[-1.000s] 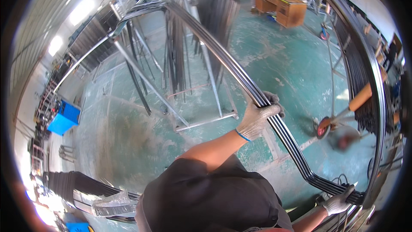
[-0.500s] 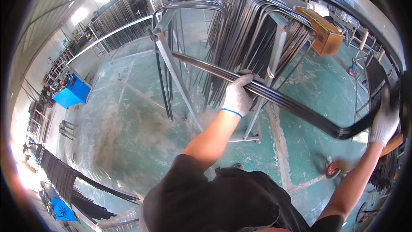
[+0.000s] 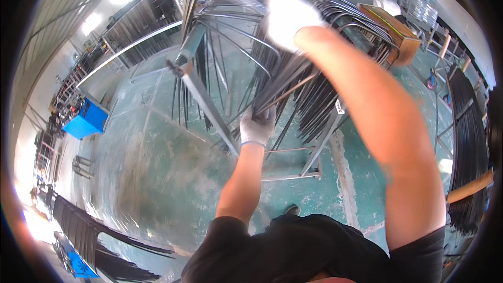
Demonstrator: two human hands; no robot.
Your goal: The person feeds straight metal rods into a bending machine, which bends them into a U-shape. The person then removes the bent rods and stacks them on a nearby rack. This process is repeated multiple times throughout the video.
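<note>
Bent black rods (image 3: 293, 81): bundle now draped over the grey metal rack (image 3: 209, 99), carried across since 1 second ago. Left hand (image 3: 258, 126) closed on the hanging ends; right hand (image 3: 288, 15) on top, grip unclear. Blue crate (image 3: 86, 120) well apart.

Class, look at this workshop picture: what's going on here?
A person in white work gloves is handling a bundle of bent dark metal rods hung over a metal rack. The left hand grips the rods low down; the right hand is up at the top of the bend. The floor is green.
</note>
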